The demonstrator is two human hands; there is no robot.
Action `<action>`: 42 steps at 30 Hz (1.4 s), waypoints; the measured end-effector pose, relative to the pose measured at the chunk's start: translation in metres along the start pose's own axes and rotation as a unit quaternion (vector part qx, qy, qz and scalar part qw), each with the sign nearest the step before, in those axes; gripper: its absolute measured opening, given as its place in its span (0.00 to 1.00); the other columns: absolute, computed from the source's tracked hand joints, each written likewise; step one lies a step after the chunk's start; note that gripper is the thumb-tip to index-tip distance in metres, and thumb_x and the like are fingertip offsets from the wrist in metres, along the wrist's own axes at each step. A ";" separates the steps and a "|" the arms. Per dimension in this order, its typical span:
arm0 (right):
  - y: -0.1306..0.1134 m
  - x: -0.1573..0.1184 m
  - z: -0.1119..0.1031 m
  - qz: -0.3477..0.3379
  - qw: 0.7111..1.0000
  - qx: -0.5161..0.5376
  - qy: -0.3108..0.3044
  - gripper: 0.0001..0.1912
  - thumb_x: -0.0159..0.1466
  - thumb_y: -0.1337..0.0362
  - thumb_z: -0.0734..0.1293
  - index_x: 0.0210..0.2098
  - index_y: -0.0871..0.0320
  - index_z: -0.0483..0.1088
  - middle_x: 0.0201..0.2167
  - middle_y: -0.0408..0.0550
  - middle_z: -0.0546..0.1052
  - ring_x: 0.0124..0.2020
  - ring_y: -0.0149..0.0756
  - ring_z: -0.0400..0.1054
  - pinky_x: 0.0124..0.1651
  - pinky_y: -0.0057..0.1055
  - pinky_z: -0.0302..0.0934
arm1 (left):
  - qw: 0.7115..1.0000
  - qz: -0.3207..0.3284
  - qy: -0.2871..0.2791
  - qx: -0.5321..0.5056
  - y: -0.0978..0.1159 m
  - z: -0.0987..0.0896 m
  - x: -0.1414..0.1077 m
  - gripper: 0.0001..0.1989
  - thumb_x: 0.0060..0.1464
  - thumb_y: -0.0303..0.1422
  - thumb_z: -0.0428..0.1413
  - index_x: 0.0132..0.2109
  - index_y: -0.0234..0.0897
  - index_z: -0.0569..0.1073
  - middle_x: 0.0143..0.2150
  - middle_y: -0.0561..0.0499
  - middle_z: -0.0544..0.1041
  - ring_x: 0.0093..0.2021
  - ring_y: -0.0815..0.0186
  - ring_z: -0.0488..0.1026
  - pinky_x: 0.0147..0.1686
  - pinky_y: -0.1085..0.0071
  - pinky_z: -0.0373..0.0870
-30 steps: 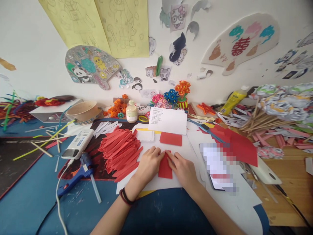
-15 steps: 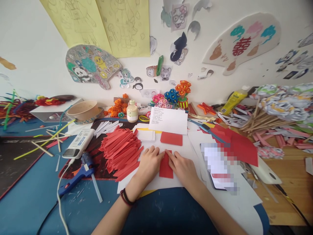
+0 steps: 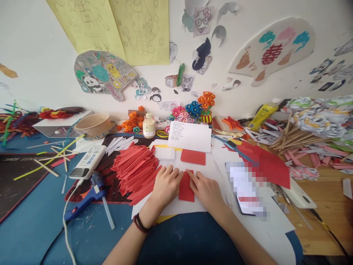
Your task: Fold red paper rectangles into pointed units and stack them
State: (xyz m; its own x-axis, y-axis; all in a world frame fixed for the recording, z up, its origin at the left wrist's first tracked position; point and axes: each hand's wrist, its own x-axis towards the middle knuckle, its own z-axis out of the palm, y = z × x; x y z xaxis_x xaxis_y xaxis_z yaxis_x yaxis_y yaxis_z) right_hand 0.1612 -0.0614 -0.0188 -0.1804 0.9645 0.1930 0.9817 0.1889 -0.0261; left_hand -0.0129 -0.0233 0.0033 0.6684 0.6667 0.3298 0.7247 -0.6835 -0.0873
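One red paper rectangle (image 3: 186, 192) is lying on the near side of the handwritten note (image 3: 190, 137). Left hand (image 3: 167, 186) is touching the rectangle's far end with curled fingers; right hand (image 3: 206, 188) is resting straighter fingers there too. Can't tell if either is pinching. Red strips (image 3: 135, 169) are lying left of the note, phone (image 3: 245, 189) right of it.

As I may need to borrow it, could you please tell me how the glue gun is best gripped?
Take the glue gun by its handle, probably from the near side: it lies flat, handle slanting left and nearer, and the glue stick protruding nearward suggests it points away. Mind the white cable by the handle's end.
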 end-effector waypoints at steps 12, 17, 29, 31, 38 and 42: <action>0.004 0.003 -0.001 0.165 0.964 0.192 0.079 0.15 0.66 0.51 0.60 0.38 0.53 0.71 0.29 0.43 0.77 0.24 0.35 0.68 0.27 0.30 0.53 | 0.999 -0.003 -0.026 -0.034 0.004 0.004 0.002 0.11 0.61 0.25 0.48 0.47 0.39 0.72 0.32 0.48 0.70 0.36 0.59 0.63 0.33 0.62 0.55; 0.005 0.010 0.004 0.109 0.958 0.240 0.114 0.12 0.66 0.56 0.60 0.38 0.54 0.73 0.27 0.42 0.75 0.27 0.34 0.69 0.30 0.29 0.56 | 0.999 0.001 -0.033 -0.034 0.005 0.003 0.002 0.10 0.62 0.26 0.48 0.45 0.38 0.72 0.32 0.49 0.70 0.36 0.59 0.64 0.33 0.62 0.56; 0.007 -0.003 0.006 -0.025 0.988 0.108 0.111 0.20 0.71 0.70 0.52 0.52 0.53 0.72 0.33 0.44 0.73 0.26 0.29 0.65 0.29 0.25 0.54 | 0.999 -0.004 -0.048 -0.015 0.004 0.004 -0.001 0.14 0.64 0.28 0.45 0.54 0.38 0.68 0.35 0.49 0.72 0.35 0.61 0.67 0.33 0.62 0.56; 0.008 -0.003 0.006 -0.029 0.989 0.101 0.105 0.20 0.70 0.70 0.53 0.52 0.52 0.72 0.33 0.44 0.73 0.26 0.29 0.65 0.29 0.25 0.53 | 0.999 -0.003 -0.052 -0.014 0.004 0.005 -0.001 0.14 0.64 0.28 0.45 0.54 0.38 0.68 0.35 0.48 0.72 0.35 0.61 0.68 0.33 0.63 0.56; 0.008 -0.003 0.007 -0.027 0.991 0.096 0.091 0.21 0.69 0.72 0.53 0.52 0.53 0.72 0.34 0.45 0.72 0.27 0.29 0.65 0.30 0.25 0.54 | 0.998 -0.001 -0.054 -0.020 0.003 0.006 -0.001 0.15 0.64 0.28 0.45 0.55 0.38 0.68 0.34 0.49 0.72 0.34 0.62 0.69 0.33 0.63 0.57; 0.006 -0.003 0.007 -0.031 0.992 0.079 0.096 0.21 0.68 0.73 0.53 0.52 0.54 0.72 0.34 0.45 0.72 0.27 0.31 0.66 0.29 0.27 0.55 | 0.998 0.001 -0.057 -0.022 0.003 0.006 -0.001 0.15 0.64 0.28 0.44 0.55 0.37 0.67 0.34 0.49 0.71 0.34 0.62 0.69 0.34 0.63 0.57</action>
State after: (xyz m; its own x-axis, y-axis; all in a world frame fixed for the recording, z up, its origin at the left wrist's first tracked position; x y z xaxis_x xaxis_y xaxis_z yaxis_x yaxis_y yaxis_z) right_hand 0.1675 -0.0618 -0.0268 -0.2102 0.9003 0.3812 0.9446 0.2875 -0.1582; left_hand -0.0106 -0.0238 -0.0028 0.6858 0.6939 0.2195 0.7178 -0.6947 -0.0463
